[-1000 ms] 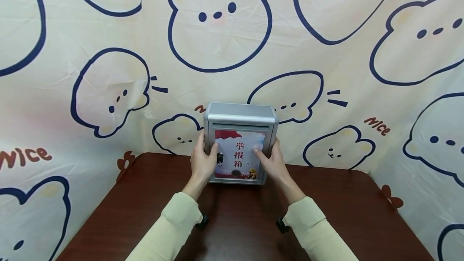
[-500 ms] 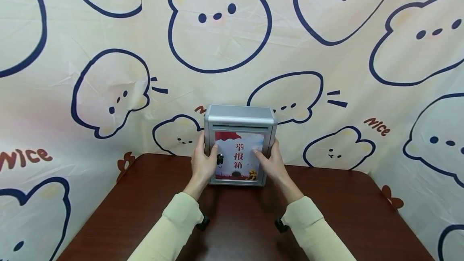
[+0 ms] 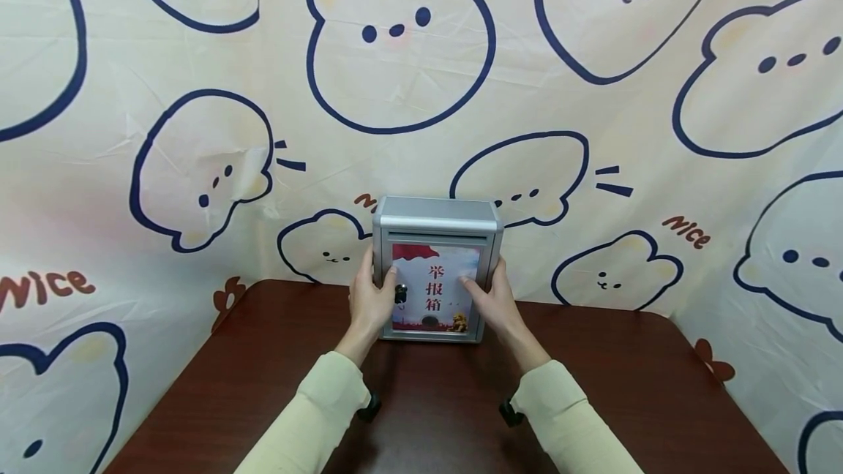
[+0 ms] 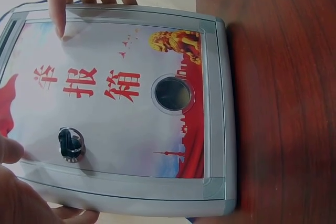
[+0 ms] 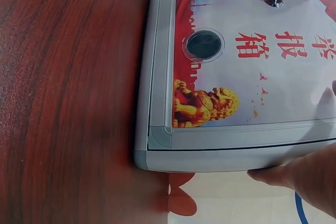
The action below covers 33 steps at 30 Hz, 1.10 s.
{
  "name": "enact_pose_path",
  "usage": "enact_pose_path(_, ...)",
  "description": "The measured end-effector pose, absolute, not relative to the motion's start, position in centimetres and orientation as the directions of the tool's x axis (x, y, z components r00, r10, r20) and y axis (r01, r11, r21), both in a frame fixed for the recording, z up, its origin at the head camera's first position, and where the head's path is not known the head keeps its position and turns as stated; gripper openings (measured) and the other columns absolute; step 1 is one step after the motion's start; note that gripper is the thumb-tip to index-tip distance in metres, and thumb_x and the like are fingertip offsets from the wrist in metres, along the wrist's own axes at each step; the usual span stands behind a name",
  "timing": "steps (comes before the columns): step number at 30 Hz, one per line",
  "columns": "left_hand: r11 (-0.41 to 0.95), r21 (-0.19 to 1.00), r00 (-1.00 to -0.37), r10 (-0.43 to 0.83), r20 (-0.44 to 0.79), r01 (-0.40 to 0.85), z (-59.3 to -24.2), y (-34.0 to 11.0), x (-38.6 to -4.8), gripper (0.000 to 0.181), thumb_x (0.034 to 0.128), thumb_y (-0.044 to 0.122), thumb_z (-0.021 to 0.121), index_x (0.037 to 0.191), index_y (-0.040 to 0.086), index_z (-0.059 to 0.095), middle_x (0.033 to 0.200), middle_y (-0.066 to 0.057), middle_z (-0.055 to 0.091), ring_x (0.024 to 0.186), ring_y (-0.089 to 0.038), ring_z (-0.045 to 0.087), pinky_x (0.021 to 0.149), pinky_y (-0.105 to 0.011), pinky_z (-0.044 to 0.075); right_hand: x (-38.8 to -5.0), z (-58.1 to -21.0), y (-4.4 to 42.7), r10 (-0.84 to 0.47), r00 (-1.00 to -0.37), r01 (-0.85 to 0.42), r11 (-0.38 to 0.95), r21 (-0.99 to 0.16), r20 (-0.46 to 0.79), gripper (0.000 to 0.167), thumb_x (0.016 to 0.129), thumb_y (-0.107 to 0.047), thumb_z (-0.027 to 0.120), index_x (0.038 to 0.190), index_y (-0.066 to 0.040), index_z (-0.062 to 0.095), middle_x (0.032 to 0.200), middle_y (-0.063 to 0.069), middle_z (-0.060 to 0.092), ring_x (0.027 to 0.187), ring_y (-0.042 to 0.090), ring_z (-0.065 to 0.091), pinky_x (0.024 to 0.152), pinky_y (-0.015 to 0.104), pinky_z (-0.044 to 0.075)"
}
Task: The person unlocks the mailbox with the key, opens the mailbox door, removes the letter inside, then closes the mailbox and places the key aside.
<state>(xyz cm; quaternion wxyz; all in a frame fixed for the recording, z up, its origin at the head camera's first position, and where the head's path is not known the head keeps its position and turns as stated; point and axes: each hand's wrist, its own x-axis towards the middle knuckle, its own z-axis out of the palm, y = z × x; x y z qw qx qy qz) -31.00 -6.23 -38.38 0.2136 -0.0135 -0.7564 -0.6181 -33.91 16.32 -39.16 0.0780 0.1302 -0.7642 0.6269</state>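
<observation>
The silver-grey box point(image 3: 436, 269) sits slightly lower in the head view than a second ago, both hands lowered with it.
It is upright near the middle of the table's point(image 3: 276, 386) far edge; whether its base touches is hard to tell. The left hand point(image 3: 370, 302) and right hand point(image 3: 496, 303) grip opposite sides, thumbs on the front, other fingers partly hidden. Both wrist views cut off its top; what lies behind the round window point(image 4: 173, 95) is unclear.

Dark reddish-brown tabletop point(image 3: 428, 415), wood-grained, silver box point(image 3: 435, 287) at its surface, contact unclear
</observation>
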Motion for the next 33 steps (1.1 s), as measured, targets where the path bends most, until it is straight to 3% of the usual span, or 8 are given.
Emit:
enact_pose_path(8, 0.273, 0.916, -0.905, -0.227, 0.359, 0.295, -38.4, -6.4, -31.1, 0.058, 0.1045, 0.019, 0.059, 0.158, 0.025, 0.037, 0.150, -0.009, 0.053, 0.137, -0.034, 0.051, 0.111, -0.062, 0.040, -33.7, -39.2, 16.6, -0.087, -0.959, -0.282, 0.189, -0.941, 0.270, 0.081, 0.101, -0.023, 0.065, 0.161, -0.016, 0.011, 0.146, 0.018, 0.042, 0.135, 0.034, 0.047, 0.114, 0.059, 0.037)
enact_pose_path(14, 0.312, 0.897, -0.906, -0.185, 0.381, 0.313, -38.6, -7.0, -31.1, 0.060, 0.1046, 0.021, 0.059, 0.160, 0.024, 0.035, 0.156, -0.011, 0.046, 0.136, -0.041, 0.051, 0.105, -0.061, 0.045, -33.7, -39.3, 16.8, -0.093, -0.959, -0.280, 0.201, -0.939, 0.266, 0.081, 0.102, -0.024, 0.064, 0.161, -0.017, 0.009, 0.148, 0.017, 0.041, 0.137, 0.034, 0.045, 0.114, 0.060, 0.036)
enact_pose_path(20, 0.462, 0.820, -0.905, -0.081, 0.418, 0.338, -38.7, -8.5, -31.0, 0.062, 0.1053, 0.022, 0.059, 0.161, 0.021, 0.031, 0.153, -0.014, 0.050, 0.131, -0.042, 0.056, 0.096, -0.059, 0.052, -33.6, -39.3, 17.1, -0.099, -0.965, -0.259, 0.265, -0.929, 0.241, 0.083, 0.102, -0.028, 0.064, 0.163, -0.017, 0.009, 0.153, 0.017, 0.037, 0.141, 0.035, 0.041, 0.115, 0.060, 0.035)
enact_pose_path(26, 0.612, 0.691, -0.875, 0.004, 0.485, 0.385, -37.8, -9.8, -31.3, 0.055, 0.1044, 0.022, 0.060, 0.155, 0.011, 0.041, 0.143, -0.017, 0.058, 0.126, -0.036, 0.062, 0.092, -0.050, 0.057, -33.3, -38.8, 17.6, -0.085, -0.956, -0.291, 0.381, -0.878, 0.280, 0.072, 0.104, -0.026, 0.059, 0.161, -0.011, 0.019, 0.159, 0.017, 0.035, 0.143, 0.041, 0.041, 0.109, 0.059, 0.043)
enact_pose_path(33, 0.677, 0.617, -0.860, 0.045, 0.509, 0.401, -36.6, -10.9, -31.4, 0.042, 0.1035, 0.019, 0.062, 0.142, 0.003, 0.055, 0.134, -0.018, 0.064, 0.113, -0.035, 0.068, 0.087, -0.046, 0.060, -32.5, -38.2, 17.9, -0.090, -0.922, -0.371, 0.484, -0.793, 0.377, 0.063, 0.103, -0.016, 0.060, 0.157, -0.003, 0.030, 0.156, 0.021, 0.040, 0.136, 0.041, 0.049, 0.102, 0.056, 0.051)
